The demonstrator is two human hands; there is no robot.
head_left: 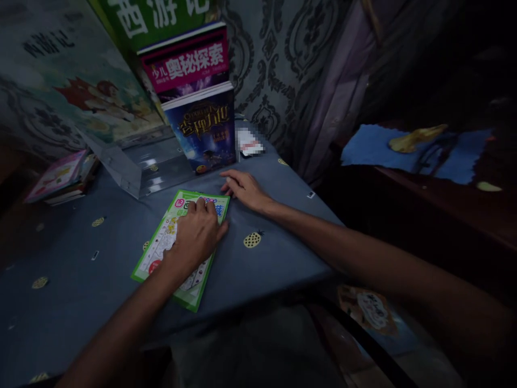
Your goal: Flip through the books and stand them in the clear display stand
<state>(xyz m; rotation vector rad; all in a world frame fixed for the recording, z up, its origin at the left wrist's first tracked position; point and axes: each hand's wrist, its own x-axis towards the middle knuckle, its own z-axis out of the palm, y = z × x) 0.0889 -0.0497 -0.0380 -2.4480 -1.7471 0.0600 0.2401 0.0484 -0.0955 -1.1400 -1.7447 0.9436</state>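
A thin green-bordered book [159, 245] with a cartoon cover lies tilted on the grey-blue tablecloth. On its upper cover rests my left hand [197, 226], palm down, with the fingers bent and the thumb apart near the book's right edge. The fingertips are partly hidden. My right hand [245, 189] lies on the table just beyond the book's upper right corner, its index finger stretched out and the other fingers loosely bent; nothing shows in it. Just behind that hand, a dark blue book [208, 132] stands upright at the front of a clear plastic stand [169, 175].
Behind the blue book stand a magenta-topped book [189, 62] and a green one [161, 19]. A large illustrated book [100, 102] leans at the left, near a small stack of books [60, 175]. Blue cloth [371, 145] lies on a dark surface at right.
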